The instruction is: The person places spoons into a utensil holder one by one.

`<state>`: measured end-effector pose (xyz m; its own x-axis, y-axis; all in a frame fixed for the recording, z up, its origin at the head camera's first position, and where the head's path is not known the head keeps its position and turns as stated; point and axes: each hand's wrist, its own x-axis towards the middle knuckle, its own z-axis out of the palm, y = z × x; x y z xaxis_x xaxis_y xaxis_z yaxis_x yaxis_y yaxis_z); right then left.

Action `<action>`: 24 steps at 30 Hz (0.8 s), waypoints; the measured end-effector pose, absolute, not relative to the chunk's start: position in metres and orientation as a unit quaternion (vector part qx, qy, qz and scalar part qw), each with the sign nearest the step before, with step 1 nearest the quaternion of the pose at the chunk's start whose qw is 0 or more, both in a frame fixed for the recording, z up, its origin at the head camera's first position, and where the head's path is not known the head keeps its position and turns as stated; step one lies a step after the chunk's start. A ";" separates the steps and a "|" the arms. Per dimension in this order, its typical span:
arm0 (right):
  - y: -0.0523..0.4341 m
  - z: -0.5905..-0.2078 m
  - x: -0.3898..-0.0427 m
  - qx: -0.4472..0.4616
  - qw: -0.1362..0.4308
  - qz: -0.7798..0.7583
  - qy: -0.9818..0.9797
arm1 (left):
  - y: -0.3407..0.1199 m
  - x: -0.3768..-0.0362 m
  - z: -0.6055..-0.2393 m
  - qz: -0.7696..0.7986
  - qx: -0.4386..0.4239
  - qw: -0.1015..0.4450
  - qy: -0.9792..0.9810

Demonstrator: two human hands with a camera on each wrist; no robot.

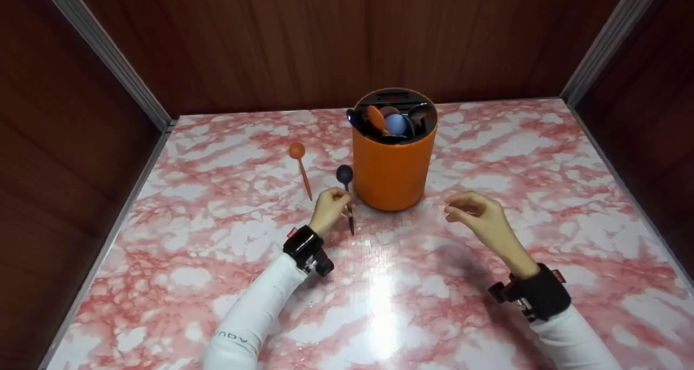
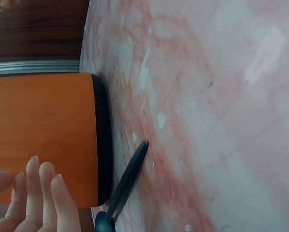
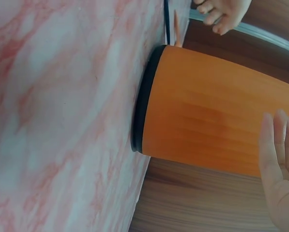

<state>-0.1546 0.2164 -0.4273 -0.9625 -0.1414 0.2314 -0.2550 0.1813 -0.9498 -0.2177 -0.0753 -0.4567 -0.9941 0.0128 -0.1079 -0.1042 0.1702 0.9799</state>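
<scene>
My left hand (image 1: 329,207) hovers over the handle of a dark spoon (image 1: 344,174), which lies on the table beside the utensil holder (image 1: 393,177). In the left wrist view the fingers (image 2: 34,193) are loosely bent and apart from the spoon (image 2: 127,181). To the right of the holder, my right hand (image 1: 482,215) is held in the air with relaxed fingers and nothing in them. The holder is an orange cylinder with a black top, packed with several utensils, among them an orange one (image 1: 376,118) and a blue one (image 1: 396,124).
An orange spoon (image 1: 297,151) lies on the marbled red-and-white table (image 1: 190,240), left of the dark spoon. Brown wood-grain panels (image 1: 260,44) with metal corner strips enclose the back and both sides.
</scene>
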 end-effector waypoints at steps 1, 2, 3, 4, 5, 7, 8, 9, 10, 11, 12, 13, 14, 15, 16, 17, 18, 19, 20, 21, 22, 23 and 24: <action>0.217 -0.428 -0.154 0.127 0.044 0.625 -0.769 | -0.075 -0.220 -0.457 0.637 -0.028 0.042 0.769; 0.217 -0.428 -0.153 0.124 0.043 0.624 -0.770 | -0.075 -0.223 -0.457 0.631 -0.027 0.041 0.774; 0.217 -0.428 -0.152 0.122 0.040 0.623 -0.771 | -0.075 -0.225 -0.457 0.626 -0.026 0.038 0.778; 0.217 -0.429 -0.152 0.120 0.039 0.622 -0.773 | -0.075 -0.228 -0.457 0.623 -0.027 0.037 0.781; 0.218 -0.429 -0.151 0.118 0.038 0.621 -0.774 | -0.074 -0.230 -0.457 0.620 -0.029 0.037 0.783; 0.220 -0.429 -0.149 0.112 0.034 0.624 -0.772 | -0.074 -0.235 -0.458 0.609 -0.031 0.031 0.792; 0.221 -0.430 -0.148 0.110 0.033 0.625 -0.772 | -0.075 -0.237 -0.459 0.604 -0.032 0.028 0.796; 0.222 -0.430 -0.147 0.109 0.033 0.625 -0.772 | -0.075 -0.239 -0.459 0.600 -0.032 0.024 0.799; 0.223 -0.430 -0.146 0.107 0.033 0.625 -0.772 | -0.075 -0.242 -0.460 0.594 -0.033 0.021 0.803; 0.224 -0.430 -0.146 0.105 0.033 0.626 -0.772 | -0.075 -0.243 -0.461 0.588 -0.033 0.017 0.808; 0.225 -0.431 -0.145 0.105 0.032 0.627 -0.771 | -0.076 -0.245 -0.462 0.582 -0.033 0.013 0.813; 0.226 -0.431 -0.145 0.107 0.033 0.627 -0.771 | -0.076 -0.247 -0.462 0.580 -0.036 0.012 0.814; 0.227 -0.432 -0.144 0.110 0.034 0.627 -0.771 | -0.077 -0.249 -0.463 0.576 -0.037 0.009 0.817; 0.228 -0.433 -0.144 0.113 0.035 0.627 -0.770 | -0.077 -0.250 -0.464 0.571 -0.040 0.008 0.820; 0.229 -0.433 -0.143 0.117 0.037 0.629 -0.768 | -0.077 -0.252 -0.465 0.565 -0.042 0.006 0.824; 0.230 -0.434 -0.143 0.120 0.037 0.632 -0.764 | -0.079 -0.254 -0.466 0.562 -0.038 0.004 0.826; 0.230 -0.435 -0.143 0.124 0.038 0.633 -0.763 | -0.078 -0.251 -0.461 0.557 -0.043 0.007 0.829; 0.231 -0.435 -0.142 0.127 0.039 0.634 -0.762 | -0.078 -0.253 -0.461 0.552 -0.048 0.006 0.832; 0.231 -0.435 -0.142 0.129 0.039 0.637 -0.759 | -0.079 -0.255 -0.462 0.542 -0.056 0.007 0.838; 0.232 -0.436 -0.142 0.130 0.040 0.638 -0.758 | -0.080 -0.256 -0.464 0.537 -0.055 0.005 0.841; 0.232 -0.436 -0.141 0.130 0.039 0.640 -0.756 | -0.081 -0.257 -0.465 0.533 -0.052 0.001 0.845; 0.233 -0.436 -0.141 0.129 0.040 0.641 -0.756 | -0.082 -0.257 -0.464 0.526 -0.051 0.000 0.849; 0.233 -0.436 -0.141 0.128 0.040 0.640 -0.756 | -0.084 -0.267 -0.478 0.513 -0.054 -0.012 0.857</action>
